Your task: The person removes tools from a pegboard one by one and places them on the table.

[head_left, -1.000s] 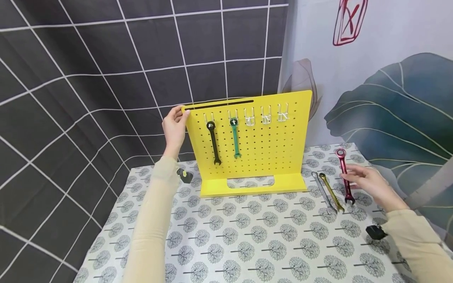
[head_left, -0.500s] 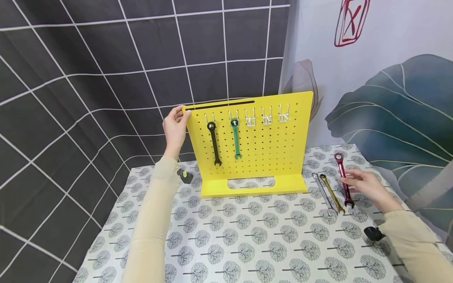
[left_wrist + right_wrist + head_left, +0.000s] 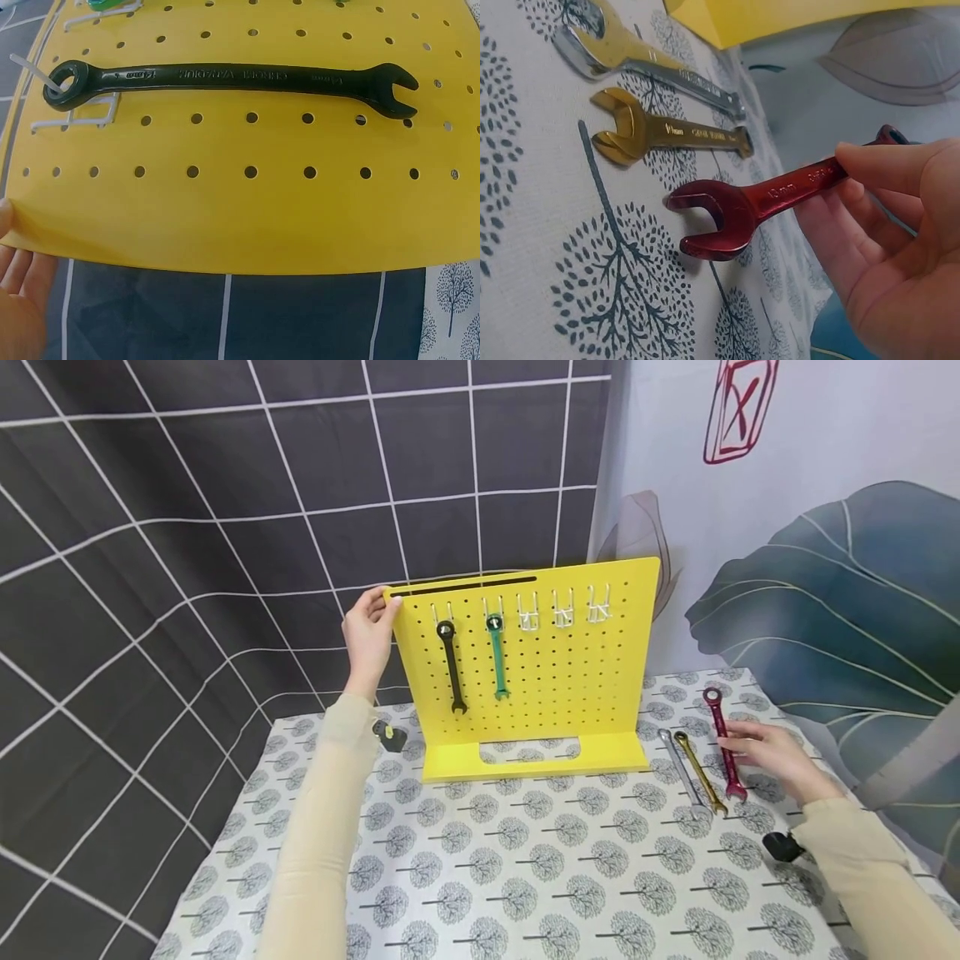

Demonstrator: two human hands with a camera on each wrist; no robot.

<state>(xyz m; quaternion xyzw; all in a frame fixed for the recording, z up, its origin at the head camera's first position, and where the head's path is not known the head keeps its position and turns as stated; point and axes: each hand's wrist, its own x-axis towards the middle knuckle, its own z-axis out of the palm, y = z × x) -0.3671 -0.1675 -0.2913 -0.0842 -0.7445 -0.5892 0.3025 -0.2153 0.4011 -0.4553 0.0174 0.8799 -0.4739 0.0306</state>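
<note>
My left hand point(image 3: 369, 631) grips the upper left corner of a yellow pegboard point(image 3: 570, 693), thumb in front and fingers behind. A black combination wrench point(image 3: 453, 668) hangs by its ring end on the leftmost hook, large in the left wrist view. Beside it hangs a green wrench point(image 3: 498, 658). At the right, my right hand point(image 3: 776, 756) pinches a red wrench point(image 3: 780, 196) by the shank, ring end up and away, open jaw low near the cloth. A gold wrench point(image 3: 664, 131) and a silver wrench point(image 3: 681, 768) lie side by side just left of it.
White hooks point(image 3: 563, 610) without wrenches line the board's upper right. The board's base point(image 3: 457, 762) stands on a tree-print tablecloth point(image 3: 525, 860). A dark grid-patterned curtain point(image 3: 187, 568) hangs behind and to the left; a leaf-print backdrop point(image 3: 847, 585) is at the right.
The right hand has shifted slightly left and down with the red wrench, whose ring end has dropped a little. The left hand keeps its hold on the board.
</note>
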